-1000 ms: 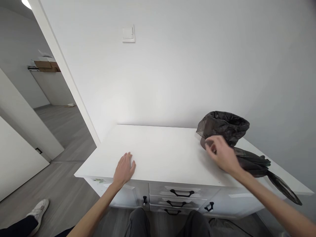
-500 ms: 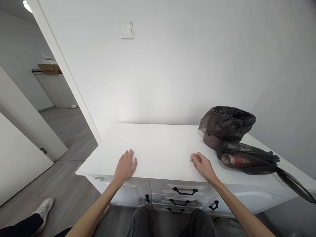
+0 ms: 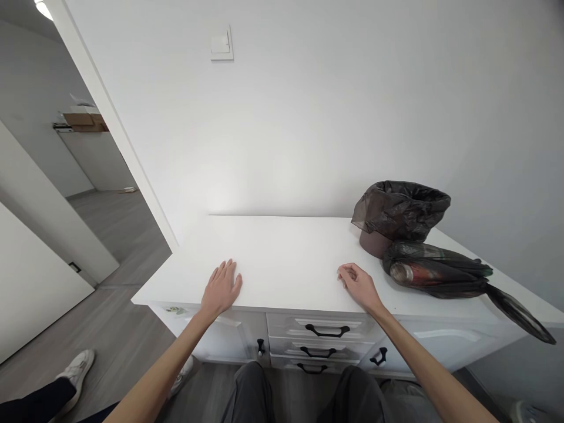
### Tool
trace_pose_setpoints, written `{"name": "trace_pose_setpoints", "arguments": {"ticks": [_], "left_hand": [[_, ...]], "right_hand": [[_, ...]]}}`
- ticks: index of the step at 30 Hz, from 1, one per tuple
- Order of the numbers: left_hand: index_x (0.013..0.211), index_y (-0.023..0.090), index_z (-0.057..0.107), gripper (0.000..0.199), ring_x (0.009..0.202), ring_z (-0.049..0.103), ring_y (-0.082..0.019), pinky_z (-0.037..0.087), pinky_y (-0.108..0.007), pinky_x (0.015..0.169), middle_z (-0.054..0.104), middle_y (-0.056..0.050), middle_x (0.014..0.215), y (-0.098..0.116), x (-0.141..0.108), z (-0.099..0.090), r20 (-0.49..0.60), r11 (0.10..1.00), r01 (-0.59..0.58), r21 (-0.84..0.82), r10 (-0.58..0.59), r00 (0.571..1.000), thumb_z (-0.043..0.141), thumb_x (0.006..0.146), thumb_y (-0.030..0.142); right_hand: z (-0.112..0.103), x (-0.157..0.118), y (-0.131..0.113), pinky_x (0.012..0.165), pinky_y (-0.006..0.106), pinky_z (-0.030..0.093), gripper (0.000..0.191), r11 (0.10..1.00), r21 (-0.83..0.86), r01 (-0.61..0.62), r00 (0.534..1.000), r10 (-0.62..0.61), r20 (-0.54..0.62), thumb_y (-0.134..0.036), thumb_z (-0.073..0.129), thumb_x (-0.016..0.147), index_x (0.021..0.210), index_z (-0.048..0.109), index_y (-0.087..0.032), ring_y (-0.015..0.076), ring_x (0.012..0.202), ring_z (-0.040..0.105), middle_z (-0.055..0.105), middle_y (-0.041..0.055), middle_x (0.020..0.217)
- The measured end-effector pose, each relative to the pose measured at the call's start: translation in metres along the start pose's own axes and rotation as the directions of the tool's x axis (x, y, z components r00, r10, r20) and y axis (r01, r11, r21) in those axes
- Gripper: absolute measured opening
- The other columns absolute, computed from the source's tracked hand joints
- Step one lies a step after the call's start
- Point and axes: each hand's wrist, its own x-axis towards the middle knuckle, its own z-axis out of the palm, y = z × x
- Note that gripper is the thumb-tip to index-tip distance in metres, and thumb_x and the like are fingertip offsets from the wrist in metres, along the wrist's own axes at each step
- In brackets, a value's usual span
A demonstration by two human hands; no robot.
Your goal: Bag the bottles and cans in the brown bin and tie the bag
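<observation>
My left hand (image 3: 221, 288) lies flat on the white cabinet top (image 3: 286, 258), near its front edge, with fingers stretched out and nothing held. My right hand (image 3: 360, 286) rests on the same surface farther right, its fingers curled loosely in and nothing visible inside them. Just right of it stands a brown bin (image 3: 374, 243) lined with a crumpled black plastic bag (image 3: 396, 214). In front of the bin lies a knotted dark see-through bag (image 3: 453, 270). Something cylindrical with a red part (image 3: 420, 274) shows through its film; its kind is unclear.
Drawers with black handles (image 3: 326, 331) and cupboard doors form the cabinet front. A wall with a light switch (image 3: 221, 44) rises behind. At left, a doorway leads to cardboard boxes (image 3: 86, 122). Another person's white shoe (image 3: 77, 373) is on the floor, lower left.
The view has tilted slightly, so everything sits a little higher in the picture. Both hands keep their places and shapes on the cabinet top.
</observation>
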Motion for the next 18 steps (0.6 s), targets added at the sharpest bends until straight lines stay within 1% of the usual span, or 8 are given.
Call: {"name": "trace_pose_setpoints", "arguments": {"ticks": [4, 8, 12, 18], "left_hand": [[0.146, 0.012, 0.053, 0.058, 0.150, 0.040, -0.032, 0.032, -0.053, 0.125, 0.048, -0.014, 0.158, 0.0001, 0.0005, 0.0007, -0.008, 1.000, -0.005, 0.008, 0.005, 1.000, 0.035, 0.102, 0.045], [0.148, 0.011, 0.051, 0.060, 0.151, 0.039, -0.033, 0.033, -0.054, 0.125, 0.047, -0.015, 0.158, -0.0003, -0.0002, 0.0012, 0.009, 1.000, -0.006, 0.016, 0.006, 1.000, 0.033, 0.102, 0.045], [0.148, 0.014, 0.052, 0.059, 0.150, 0.040, -0.032, 0.033, -0.053, 0.124, 0.049, -0.014, 0.158, -0.0009, -0.0004, 0.0032, -0.005, 1.000, -0.012, 0.011, 0.012, 1.000, 0.034, 0.102, 0.046], [0.147, 0.014, 0.052, 0.059, 0.150, 0.041, -0.032, 0.033, -0.053, 0.124, 0.049, -0.013, 0.157, -0.0002, 0.0004, 0.0039, -0.008, 1.000, -0.001, 0.005, 0.001, 1.000, 0.033, 0.102, 0.046]], "right_hand": [[-0.0004, -0.0002, -0.0005, 0.068, 0.033, 0.046, 0.043, 1.000, 0.008, 0.002, 1.000, -0.002, -0.007, -0.063, 0.057, 0.088, 0.091, 0.064, -0.021, 0.0183, 0.063, 0.060, 0.072, 0.0055, 0.079], [-0.0014, -0.0010, -0.0013, 0.070, 0.033, 0.047, 0.040, 1.000, 0.003, -0.012, 1.000, 0.012, 0.005, -0.060, 0.057, 0.089, 0.091, 0.064, -0.020, 0.0183, 0.064, 0.060, 0.072, 0.0062, 0.081], [-0.0028, -0.0017, -0.0017, 0.071, 0.033, 0.047, 0.037, 1.000, -0.005, -0.010, 1.000, 0.010, 0.009, -0.057, 0.057, 0.089, 0.091, 0.063, -0.021, 0.0185, 0.065, 0.059, 0.072, 0.0061, 0.081], [-0.0021, -0.0006, 0.0010, 0.069, 0.033, 0.048, 0.039, 1.000, 0.010, -0.003, 1.000, 0.003, -0.002, -0.059, 0.058, 0.088, 0.091, 0.064, -0.020, 0.0178, 0.063, 0.060, 0.073, 0.0059, 0.081]]}}
